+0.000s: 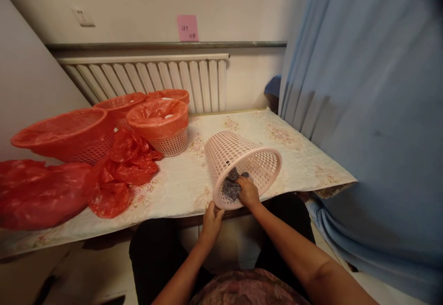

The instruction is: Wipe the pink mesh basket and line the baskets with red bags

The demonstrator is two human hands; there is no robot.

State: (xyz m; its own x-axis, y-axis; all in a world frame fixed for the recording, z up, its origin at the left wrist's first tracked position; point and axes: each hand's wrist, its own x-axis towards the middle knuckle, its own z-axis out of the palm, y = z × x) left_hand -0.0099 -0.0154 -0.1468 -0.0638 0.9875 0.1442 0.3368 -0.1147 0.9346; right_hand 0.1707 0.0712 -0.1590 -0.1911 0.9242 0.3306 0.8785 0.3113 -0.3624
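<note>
A pink perforated plastic basket (226,150) lies on its side on the flowered table cover, its mouth turned toward me and to the right. My left hand (212,221) pinches the lower left of its rim. Reaching into the mouth, my right hand (248,193) is closed on a dark grey speckled cloth (231,186) bunched against the lower inside wall. The fingertips of my right hand are partly hidden in the cloth.
Several baskets lined with red bags, one of them nearer (175,142), stand at the left. Crumpled red plastic bags (44,194) lie before them. A radiator (180,81) is behind; a blue curtain (363,111) hangs at the right. The table cover (180,180) has its edge near my knees.
</note>
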